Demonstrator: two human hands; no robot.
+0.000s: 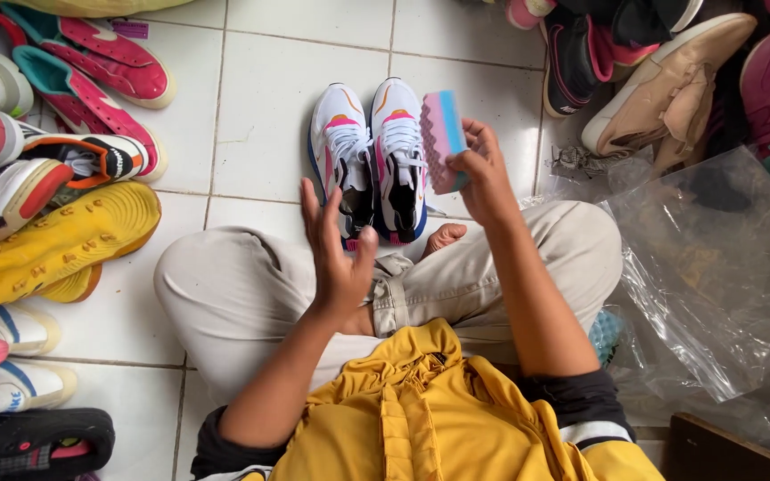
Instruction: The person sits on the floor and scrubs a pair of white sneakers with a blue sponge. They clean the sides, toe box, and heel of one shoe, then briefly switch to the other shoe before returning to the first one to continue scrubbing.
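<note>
Pink-and-blue sponge [443, 138] sits pinched in the right hand [483, 183] fingers; left hand [339, 254] fingers spread wide, empty.

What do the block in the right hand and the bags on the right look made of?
Block: seemingly soft foam, matte, pink and blue layers with a wavy edge. Bags: thin clear plastic film, glossy and crinkled, floor showing through.

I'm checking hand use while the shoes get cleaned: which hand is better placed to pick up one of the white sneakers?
Probably the left hand. It is open and empty, hovering just above the heels of the white sneakers. The right hand is busy gripping the pink and blue sponge.
</note>
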